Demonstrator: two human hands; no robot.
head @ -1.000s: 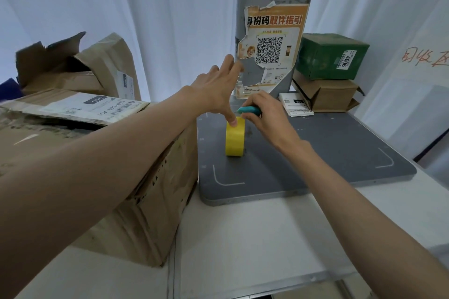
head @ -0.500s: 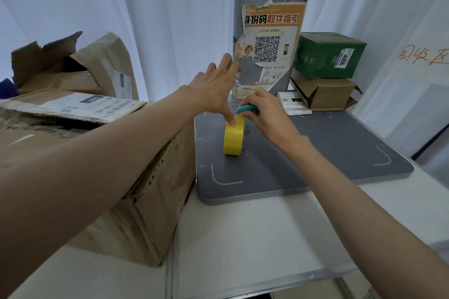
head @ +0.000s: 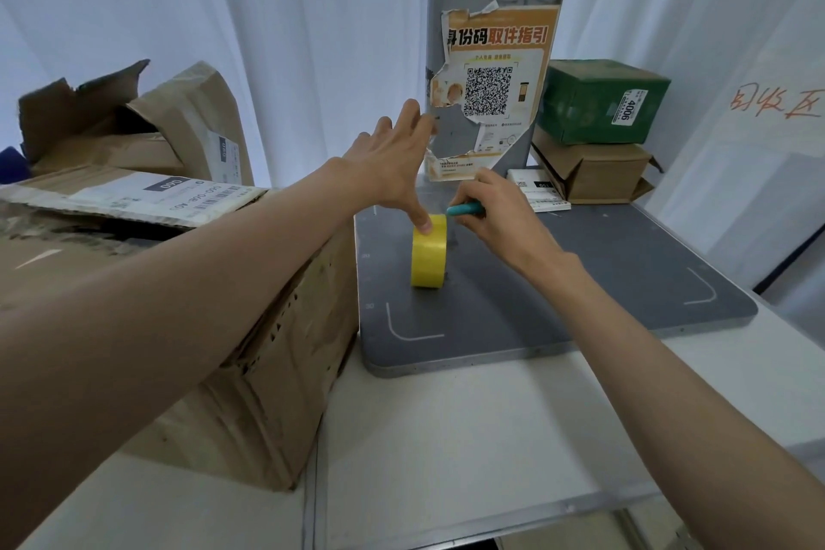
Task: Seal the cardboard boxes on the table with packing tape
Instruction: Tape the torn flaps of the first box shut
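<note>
A yellow roll of packing tape [head: 429, 251] stands on its edge on the grey scale platform [head: 580, 281]. My left hand [head: 393, 165] hovers over it with fingers spread, its thumb tip pressing on the roll's top. My right hand [head: 495, 214] grips a small teal tool [head: 464, 209] right beside the top of the roll. A large worn cardboard box [head: 178, 304] with loose, torn flaps sits at the left under my left forearm.
A grey post [head: 491, 58] with an orange QR poster rises behind the platform. At the back right a green box [head: 600, 100] sits on a brown box [head: 593, 174], a white packet [head: 538, 190] beside them. White table [head: 468, 438] lies in front.
Both hands and the tape roll stay almost where they were; only the view has shifted slightly.
</note>
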